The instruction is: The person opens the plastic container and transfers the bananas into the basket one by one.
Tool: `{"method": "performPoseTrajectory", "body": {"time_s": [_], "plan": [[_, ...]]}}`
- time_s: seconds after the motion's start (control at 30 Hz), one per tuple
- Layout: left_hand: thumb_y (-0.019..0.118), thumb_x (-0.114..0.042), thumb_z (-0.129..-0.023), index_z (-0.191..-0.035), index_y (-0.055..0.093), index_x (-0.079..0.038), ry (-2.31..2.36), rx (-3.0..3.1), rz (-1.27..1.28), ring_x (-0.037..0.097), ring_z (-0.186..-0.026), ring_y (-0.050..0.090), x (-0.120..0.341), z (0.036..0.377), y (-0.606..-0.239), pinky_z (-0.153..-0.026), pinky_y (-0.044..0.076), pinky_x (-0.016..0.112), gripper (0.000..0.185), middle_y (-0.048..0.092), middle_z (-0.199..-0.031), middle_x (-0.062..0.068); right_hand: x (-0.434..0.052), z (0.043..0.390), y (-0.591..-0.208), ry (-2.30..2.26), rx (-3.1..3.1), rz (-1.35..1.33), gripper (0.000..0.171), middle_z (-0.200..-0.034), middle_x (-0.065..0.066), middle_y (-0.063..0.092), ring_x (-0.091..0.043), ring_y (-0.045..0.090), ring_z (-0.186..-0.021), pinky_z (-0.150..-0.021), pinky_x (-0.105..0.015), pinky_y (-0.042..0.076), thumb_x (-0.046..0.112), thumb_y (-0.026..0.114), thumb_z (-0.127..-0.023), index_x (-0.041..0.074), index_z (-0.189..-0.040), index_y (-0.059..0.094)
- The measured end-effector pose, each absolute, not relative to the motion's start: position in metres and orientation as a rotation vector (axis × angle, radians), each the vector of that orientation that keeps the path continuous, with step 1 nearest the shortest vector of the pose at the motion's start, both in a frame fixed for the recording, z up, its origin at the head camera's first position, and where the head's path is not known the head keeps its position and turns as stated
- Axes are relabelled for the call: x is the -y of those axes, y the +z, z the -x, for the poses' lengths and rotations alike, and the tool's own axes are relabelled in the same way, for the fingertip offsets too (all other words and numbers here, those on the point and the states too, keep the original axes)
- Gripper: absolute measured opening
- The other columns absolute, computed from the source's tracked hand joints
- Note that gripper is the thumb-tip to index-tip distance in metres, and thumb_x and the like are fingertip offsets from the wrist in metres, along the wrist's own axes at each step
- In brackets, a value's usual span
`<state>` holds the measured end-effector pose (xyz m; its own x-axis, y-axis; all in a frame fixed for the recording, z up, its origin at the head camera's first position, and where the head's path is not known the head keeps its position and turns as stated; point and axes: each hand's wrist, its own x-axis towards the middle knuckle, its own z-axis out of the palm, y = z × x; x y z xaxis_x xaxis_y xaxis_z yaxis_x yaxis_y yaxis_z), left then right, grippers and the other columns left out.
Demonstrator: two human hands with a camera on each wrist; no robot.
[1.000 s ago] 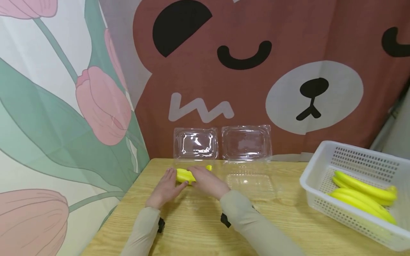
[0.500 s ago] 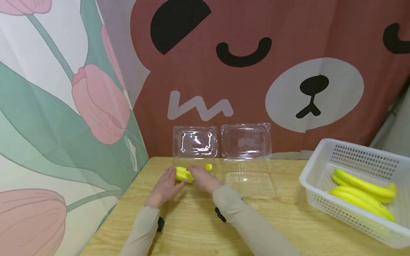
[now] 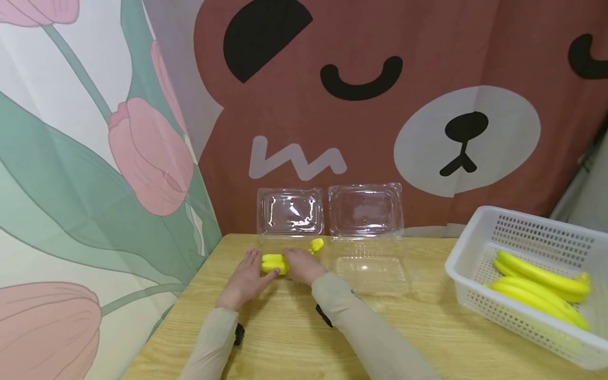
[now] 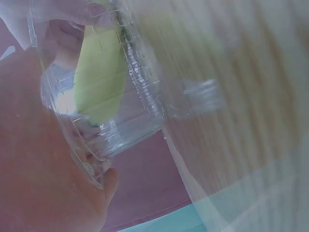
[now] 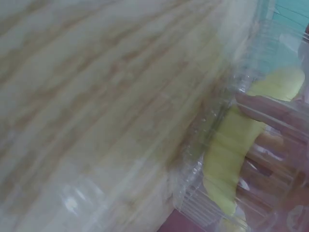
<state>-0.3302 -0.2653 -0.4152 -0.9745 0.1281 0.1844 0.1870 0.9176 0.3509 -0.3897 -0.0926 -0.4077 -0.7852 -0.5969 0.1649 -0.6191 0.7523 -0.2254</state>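
A yellow bunch of bananas (image 3: 274, 264) lies in the base of the left clear plastic clamshell box, whose lid (image 3: 290, 212) stands raised at the back. My right hand (image 3: 304, 265) covers the bunch's middle, and the yellow stem end shows beyond it. Seen through the plastic in the right wrist view, its fingers (image 5: 256, 142) curl over the bananas (image 5: 229, 150). At the box's left end, my left hand (image 3: 244, 279) holds the side, thumb in front. In the left wrist view, the hand (image 4: 43, 150) lies along the clear wall (image 4: 137, 82), with a fingertip at its edge.
A second open clear clamshell box (image 3: 370, 272) stands to the right. Farther right, a white perforated basket (image 3: 467, 287) holds more yellow bananas (image 3: 541, 287). The wooden table (image 3: 285, 343) ends at a bear-patterned curtain (image 3: 361, 142), with a tulip-patterned one at left.
The right hand has moved slightly, and the bunch has turned and shifted under it. More of the stem end now shows beyond the hand. The left hand has stayed at the box.
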Motion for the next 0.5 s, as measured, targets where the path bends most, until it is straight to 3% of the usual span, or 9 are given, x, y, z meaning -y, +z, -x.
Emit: {"method": "performPoseTrajectory", "body": {"time_s": [0.23, 0.5], "plan": [[0.049, -0.055, -0.098, -0.149, 0.024, 0.013, -0.541, 2.9, 0.237, 0.043, -0.146, 0.013, 0.2653, 0.3298, -0.4161, -0.118, 0.015, 0.052, 0.088, 0.016, -0.158, 0.029, 0.0937, 0.3925, -0.411, 0.329, 2.84, -0.985, 0.053, -0.126, -0.011, 0.062, -0.028, 0.058, -0.116, -0.104, -0.042, 0.044, 0.013, 0.078, -0.082, 0.008, -0.131, 0.058], [0.049, -0.054, -0.099, -0.151, 0.023, 0.011, -0.551, 2.923, 0.205, 0.041, -0.147, 0.012, 0.2627, 0.3291, -0.4161, -0.118, 0.014, 0.05, 0.087, 0.016, -0.158, 0.027, 0.0921, 0.3918, -0.4101, 0.265, 2.853, -1.007, 0.061, -0.131, -0.011, 0.061, -0.028, 0.054, -0.122, -0.111, -0.045, 0.035, 0.022, 0.081, -0.083, 0.006, -0.135, 0.055]]}}
